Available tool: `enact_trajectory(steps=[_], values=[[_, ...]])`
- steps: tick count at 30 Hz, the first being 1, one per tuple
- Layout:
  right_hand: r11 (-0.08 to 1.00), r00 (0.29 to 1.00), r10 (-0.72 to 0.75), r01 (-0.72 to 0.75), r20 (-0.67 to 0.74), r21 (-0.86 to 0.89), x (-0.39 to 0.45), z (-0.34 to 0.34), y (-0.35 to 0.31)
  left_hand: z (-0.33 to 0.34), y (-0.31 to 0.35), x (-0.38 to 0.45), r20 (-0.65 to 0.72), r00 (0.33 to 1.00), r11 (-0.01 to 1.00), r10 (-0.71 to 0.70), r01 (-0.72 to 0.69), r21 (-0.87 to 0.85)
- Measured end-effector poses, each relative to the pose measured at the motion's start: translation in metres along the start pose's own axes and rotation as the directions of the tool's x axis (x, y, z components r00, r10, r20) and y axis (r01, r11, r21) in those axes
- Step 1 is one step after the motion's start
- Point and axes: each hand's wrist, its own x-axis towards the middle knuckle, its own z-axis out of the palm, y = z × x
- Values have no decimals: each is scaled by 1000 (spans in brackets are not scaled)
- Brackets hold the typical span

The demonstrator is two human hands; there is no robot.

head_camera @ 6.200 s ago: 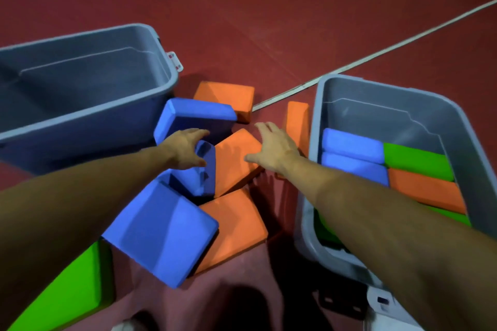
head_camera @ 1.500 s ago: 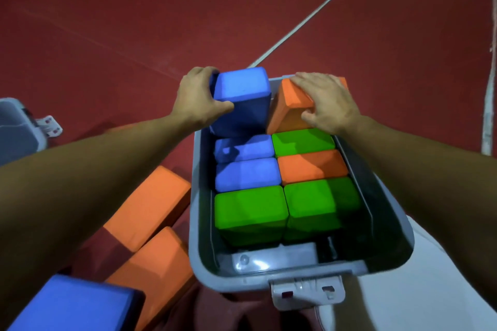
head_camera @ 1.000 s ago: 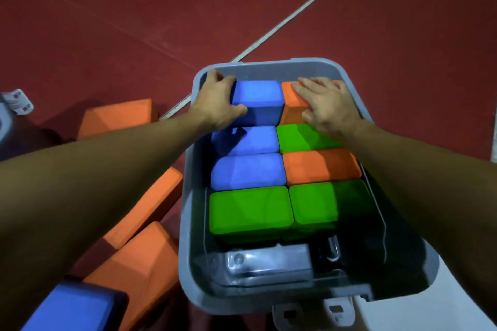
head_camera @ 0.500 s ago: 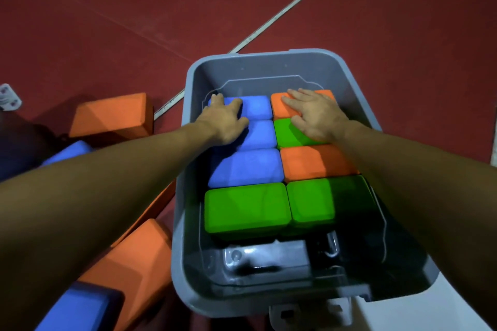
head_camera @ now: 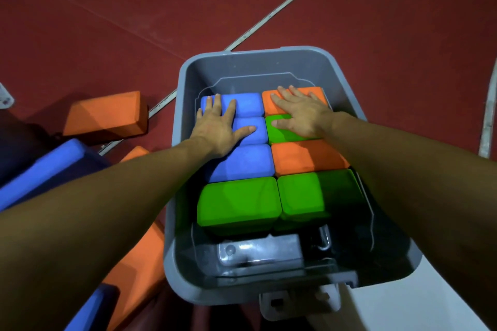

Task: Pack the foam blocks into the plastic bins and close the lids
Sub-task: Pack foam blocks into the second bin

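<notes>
A grey plastic bin (head_camera: 347, 80) stands in front of me with no lid on it. Inside, foam blocks sit on edge in two rows. My left hand (head_camera: 219, 127) lies flat with spread fingers on the far blue blocks (head_camera: 248, 105). Across the far orange block (head_camera: 269, 101) and the green block (head_camera: 279, 133) behind it, my right hand (head_camera: 302, 113) presses flat. Nearer me are another blue block (head_camera: 244, 162), an orange block (head_camera: 306, 156) and two green blocks (head_camera: 238, 203). The bin's near end holds no blocks.
Loose orange blocks (head_camera: 107, 115) and blue blocks (head_camera: 43, 166) lie on the red floor left of the bin. A white latch (head_camera: 298, 301) hangs from the bin's near rim. A white surface (head_camera: 398, 303) lies at the bottom right. A white floor line (head_camera: 269, 17) runs diagonally.
Both hands carried a blue and an orange block from the floor pile to the bin's far end, pushed them down level with the rows, and now lie flat on top.
</notes>
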Motion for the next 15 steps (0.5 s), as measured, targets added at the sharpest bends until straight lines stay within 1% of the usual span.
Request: enact_trajectory(steps=[4, 8, 15], values=[[1000, 1000, 15, -15, 12, -13, -1, -2, -4, -1, 6, -3, -6, 1000, 999, -18, 19, 50], [1000, 1000, 20, -20, 1, -10, -4, -2, -4, 4, 13, -8, -4, 998, 996, -69, 69, 54], [1000, 1000, 13, -13, -17, -1, -4, 0, -7, 14, 14, -16, -104, 992, 996, -68, 73, 48]])
